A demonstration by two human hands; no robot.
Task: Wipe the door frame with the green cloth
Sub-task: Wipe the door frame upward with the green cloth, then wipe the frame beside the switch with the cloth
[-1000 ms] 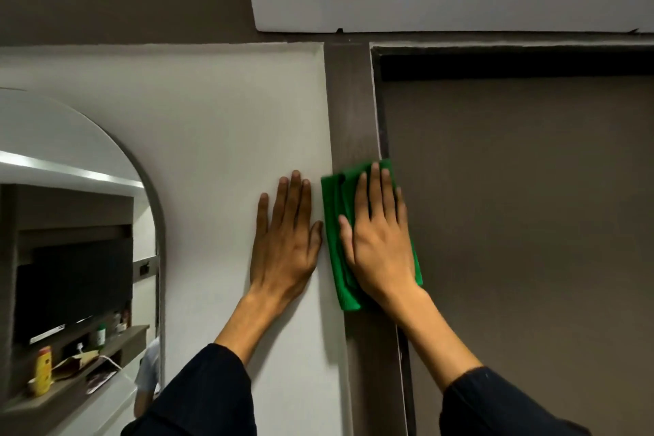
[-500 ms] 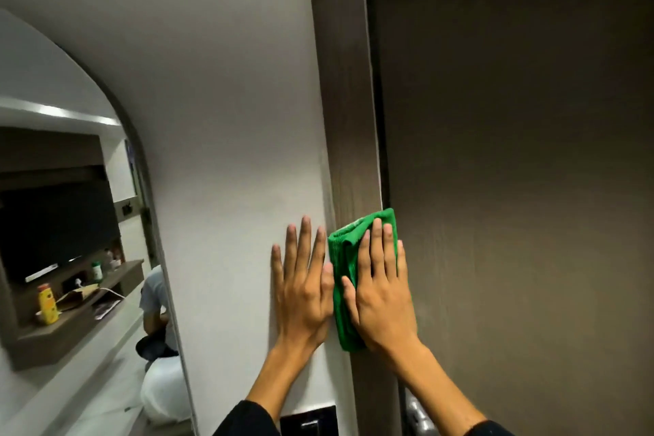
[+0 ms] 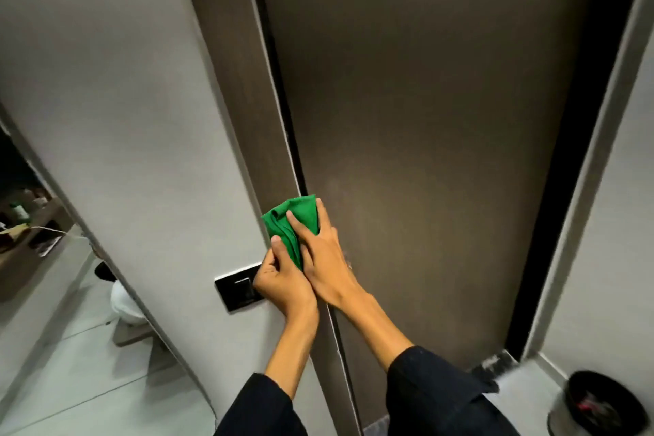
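Observation:
The green cloth point(image 3: 297, 219) is bunched against the dark brown door frame point(image 3: 233, 88), at the seam where the frame meets the brown door point(image 3: 424, 117). My right hand point(image 3: 323, 251) lies over the cloth with its fingers spread, pressing it to the frame. My left hand point(image 3: 279, 276) is right beside it, its fingers curled and its thumb touching the cloth's lower edge. The two hands touch. Most of the cloth's lower part is hidden under them.
A black switch plate point(image 3: 235, 288) is on the pale wall point(image 3: 124, 99), partly behind my left hand. A tall mirror point(image 3: 53, 294) stands at the left. A black waste bin point(image 3: 598, 403) sits on the floor at the lower right, by the right jamb point(image 3: 584, 188).
Both hands and the cloth have slid down the frame to switch height. My left hand left its flat place on the wall and closed in on the cloth. My view tilted downward.

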